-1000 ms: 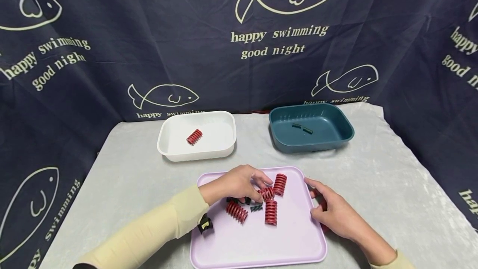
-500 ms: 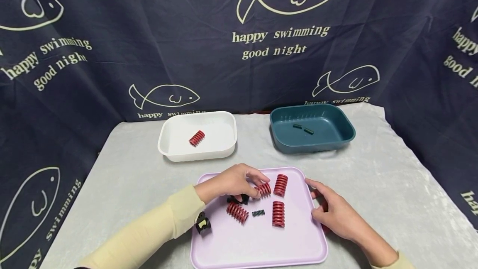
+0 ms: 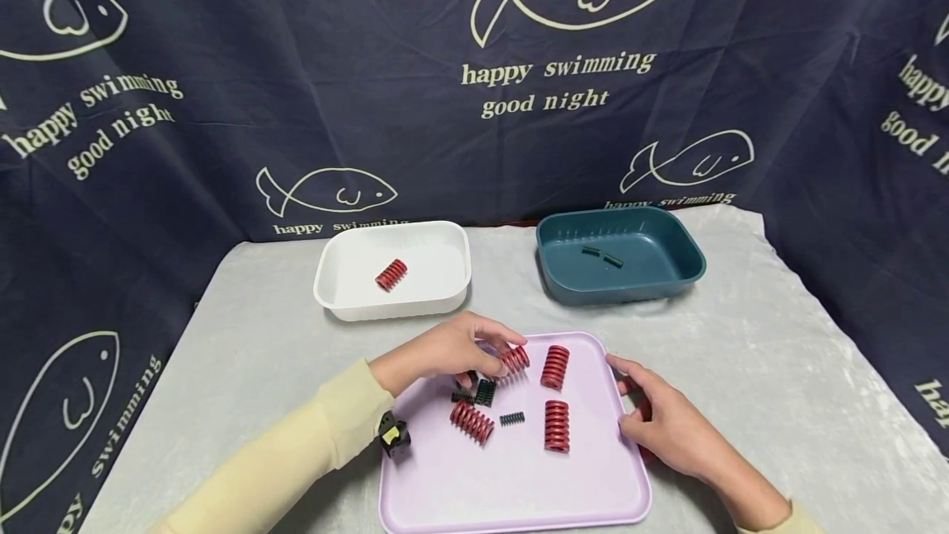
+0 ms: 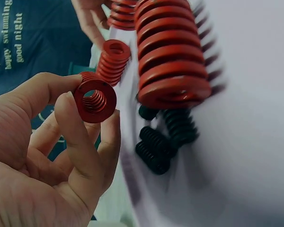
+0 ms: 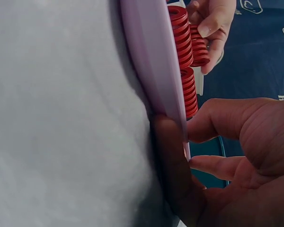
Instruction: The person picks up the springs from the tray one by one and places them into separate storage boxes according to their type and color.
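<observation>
Between the left hand's (image 3: 455, 346) thumb and fingers is a red spring (image 3: 515, 361), pinched by its round sides, maybe because that gives a firm hold. Across from it, the right hand (image 3: 663, 423) grips the side rim of the lilac tray (image 3: 511, 493), with the thumb at the top of the rim and a finger pressed under it, probably so that the tray does not slide. Two red springs (image 3: 557, 425) lie on the tray between the hands, and another red one (image 3: 471, 422) lies just on the near side of the left hand. Close by it are a fat dark spring (image 3: 485, 392) and a thin dark spring (image 3: 511, 419). Ahead of the left hand is a white bin (image 3: 400, 307) with one red spring inside. Ahead of the right hand is a blue-green bin (image 3: 623, 291) with two small dark springs. Both bins seem set back to leave the hands room. More dark springs are partly hidden under the left hand, so I cannot count them well. I cannot tell if the pinched spring touches the tray. Both sleeves are cut off below the hands.
</observation>
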`<state>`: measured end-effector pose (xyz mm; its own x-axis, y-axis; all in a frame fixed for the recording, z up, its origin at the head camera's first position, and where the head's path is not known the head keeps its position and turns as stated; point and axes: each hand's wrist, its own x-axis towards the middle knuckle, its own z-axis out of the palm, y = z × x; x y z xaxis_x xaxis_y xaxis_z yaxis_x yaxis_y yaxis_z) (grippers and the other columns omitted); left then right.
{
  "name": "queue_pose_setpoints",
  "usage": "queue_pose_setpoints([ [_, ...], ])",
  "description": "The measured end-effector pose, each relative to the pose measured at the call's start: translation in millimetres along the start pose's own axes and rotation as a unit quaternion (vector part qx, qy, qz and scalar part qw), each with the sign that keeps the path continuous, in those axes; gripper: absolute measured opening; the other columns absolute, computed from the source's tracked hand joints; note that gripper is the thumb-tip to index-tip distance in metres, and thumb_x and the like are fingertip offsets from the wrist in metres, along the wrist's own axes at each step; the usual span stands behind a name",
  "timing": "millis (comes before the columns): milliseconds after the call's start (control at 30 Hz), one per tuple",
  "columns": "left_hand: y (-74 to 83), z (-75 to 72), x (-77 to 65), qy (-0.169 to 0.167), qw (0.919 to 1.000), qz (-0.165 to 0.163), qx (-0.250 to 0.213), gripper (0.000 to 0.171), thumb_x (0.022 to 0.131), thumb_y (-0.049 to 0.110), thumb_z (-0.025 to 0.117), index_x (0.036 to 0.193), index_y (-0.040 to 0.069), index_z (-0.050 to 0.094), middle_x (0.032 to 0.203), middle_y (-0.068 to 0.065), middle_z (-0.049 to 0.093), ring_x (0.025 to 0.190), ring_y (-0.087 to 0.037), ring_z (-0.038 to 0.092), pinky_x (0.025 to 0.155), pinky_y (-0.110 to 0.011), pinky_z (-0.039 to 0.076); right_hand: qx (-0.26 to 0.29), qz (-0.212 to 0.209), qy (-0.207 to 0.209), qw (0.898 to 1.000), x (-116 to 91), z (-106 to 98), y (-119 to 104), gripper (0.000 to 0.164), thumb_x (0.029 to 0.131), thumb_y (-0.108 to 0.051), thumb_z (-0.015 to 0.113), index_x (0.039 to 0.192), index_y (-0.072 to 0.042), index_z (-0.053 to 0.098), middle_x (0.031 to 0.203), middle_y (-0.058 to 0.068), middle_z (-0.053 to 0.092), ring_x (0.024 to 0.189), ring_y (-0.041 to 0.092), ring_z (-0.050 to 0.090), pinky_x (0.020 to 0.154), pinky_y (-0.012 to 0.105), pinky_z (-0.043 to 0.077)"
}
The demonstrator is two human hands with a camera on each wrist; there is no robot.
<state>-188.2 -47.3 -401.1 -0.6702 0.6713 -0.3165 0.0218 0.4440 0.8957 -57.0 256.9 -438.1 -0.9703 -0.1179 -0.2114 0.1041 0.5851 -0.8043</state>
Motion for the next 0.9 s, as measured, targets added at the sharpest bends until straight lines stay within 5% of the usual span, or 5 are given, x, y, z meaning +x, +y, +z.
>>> queue_pose_setpoints([
  [400,13.7,-32.5,-11.6,0.023,0.9997,0.010,0.003,0.047,0.088,0.007,0.078,0.133,0.016,0.072,0.116,-0.002,0.069,0.060,-0.017,0.055,0.046,-0.024,0.050,0.006,0.003,-0.001,1.000,0,1,1,0.078,0.084,0.004,0.070,0.156,-0.006,0.039,0.121,0.015,0.057,0.077,0.022,0.056,0.050,0.032,0.055],
  [667,14.0,-68.8,-21.4,0.069,0.9975,0.007,0.011,0.046,0.087,0.010,0.077,0.131,0.021,0.073,0.116,-0.001,0.072,0.086,-0.014,0.067,0.048,-0.030,0.050,-0.001,-0.007,-0.001,1.000,0,0,0,0.078,0.084,0.004,0.070,0.156,-0.006,0.040,0.120,0.014,0.057,0.076,0.019,0.055,0.051,0.031,0.054],
  [900,9.1,-101.6,-21.3,0.099,0.9948,-0.024,0.003,0.052,0.088,0.010,0.075,0.139,0.015,0.067,0.118,-0.004,0.072,0.092,-0.016,0.070,0.053,-0.030,0.048,-0.007,0.000,0.000,1.000,-1,0,0,0.078,0.084,0.004,0.070,0.155,-0.006,0.040,0.120,0.014,0.057,0.077,0.019,0.055,0.052,0.030,0.054],
])
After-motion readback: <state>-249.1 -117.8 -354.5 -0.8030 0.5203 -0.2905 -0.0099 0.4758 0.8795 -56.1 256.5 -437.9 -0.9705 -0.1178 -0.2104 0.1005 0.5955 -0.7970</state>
